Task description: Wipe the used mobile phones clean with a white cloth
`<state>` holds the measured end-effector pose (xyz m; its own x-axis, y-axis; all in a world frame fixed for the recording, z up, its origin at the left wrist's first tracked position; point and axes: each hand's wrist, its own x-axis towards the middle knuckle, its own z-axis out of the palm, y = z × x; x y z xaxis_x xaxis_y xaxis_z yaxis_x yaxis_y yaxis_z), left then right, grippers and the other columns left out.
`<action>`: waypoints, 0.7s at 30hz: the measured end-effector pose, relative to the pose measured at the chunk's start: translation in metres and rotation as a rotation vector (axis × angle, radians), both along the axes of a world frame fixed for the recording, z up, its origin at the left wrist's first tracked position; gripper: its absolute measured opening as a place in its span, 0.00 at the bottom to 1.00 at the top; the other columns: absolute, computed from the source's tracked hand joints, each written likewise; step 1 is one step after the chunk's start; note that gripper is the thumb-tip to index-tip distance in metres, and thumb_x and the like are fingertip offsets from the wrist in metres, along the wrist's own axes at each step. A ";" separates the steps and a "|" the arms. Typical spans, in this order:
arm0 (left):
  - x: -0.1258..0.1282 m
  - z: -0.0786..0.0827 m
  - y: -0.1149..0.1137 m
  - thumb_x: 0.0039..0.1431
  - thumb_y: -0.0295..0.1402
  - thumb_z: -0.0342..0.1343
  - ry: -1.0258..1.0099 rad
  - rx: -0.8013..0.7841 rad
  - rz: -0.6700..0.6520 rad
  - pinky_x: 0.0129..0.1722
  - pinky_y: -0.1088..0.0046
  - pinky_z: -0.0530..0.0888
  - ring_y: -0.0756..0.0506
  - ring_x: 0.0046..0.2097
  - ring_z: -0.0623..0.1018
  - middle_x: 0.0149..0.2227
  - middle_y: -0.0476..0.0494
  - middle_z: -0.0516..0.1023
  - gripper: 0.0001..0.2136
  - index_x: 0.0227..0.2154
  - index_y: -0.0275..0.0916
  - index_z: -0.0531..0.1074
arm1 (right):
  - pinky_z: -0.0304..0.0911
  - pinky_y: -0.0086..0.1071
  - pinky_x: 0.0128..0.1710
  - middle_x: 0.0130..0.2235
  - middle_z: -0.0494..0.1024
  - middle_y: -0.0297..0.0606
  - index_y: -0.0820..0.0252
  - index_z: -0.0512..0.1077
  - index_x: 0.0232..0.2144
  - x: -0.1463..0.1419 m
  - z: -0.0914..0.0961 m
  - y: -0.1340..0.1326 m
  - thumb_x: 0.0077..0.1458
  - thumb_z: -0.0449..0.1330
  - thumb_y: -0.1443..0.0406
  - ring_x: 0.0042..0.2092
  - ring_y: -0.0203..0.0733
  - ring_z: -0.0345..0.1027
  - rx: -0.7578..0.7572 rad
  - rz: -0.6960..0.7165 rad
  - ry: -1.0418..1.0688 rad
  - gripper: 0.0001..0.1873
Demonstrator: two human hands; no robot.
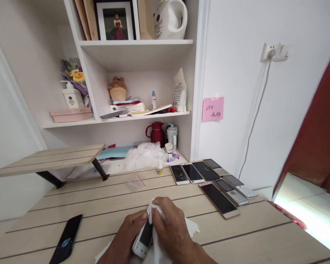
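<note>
My left hand [125, 236] grips a white smartphone [143, 240] low in the middle of the wooden desk [253, 238]. My right hand [172, 227] presses a white cloth [156, 216] against the phone, and the cloth hides much of it. More of the cloth trails over the desk below my hands. Up to the right lies a group of several phones, including a gold smartphone [219, 200] and some keypad phones. A black smartphone [66, 240] lies apart on the left. Neither group touches my hands.
A small clear plastic bag [134, 183] and a small dropper bottle [160, 168] lie beyond my hands. A low wooden riser [46, 163] stands left, and crumpled white plastic [144, 156] and a red thermos [155, 134] sit under white shelves [136, 47]. A dark red door [316, 121] edges in at right.
</note>
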<state>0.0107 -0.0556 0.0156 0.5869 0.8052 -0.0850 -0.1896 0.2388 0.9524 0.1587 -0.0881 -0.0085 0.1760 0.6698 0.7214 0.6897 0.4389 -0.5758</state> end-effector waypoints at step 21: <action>0.001 -0.010 0.002 0.48 0.49 0.68 -0.095 -0.173 0.186 0.41 0.69 0.71 0.44 0.35 0.74 0.28 0.48 0.77 0.18 0.29 0.37 0.79 | 0.65 0.34 0.35 0.36 0.77 0.37 0.54 0.69 0.43 -0.012 -0.004 -0.007 0.62 0.51 0.68 0.36 0.44 0.74 0.053 0.020 -0.161 0.09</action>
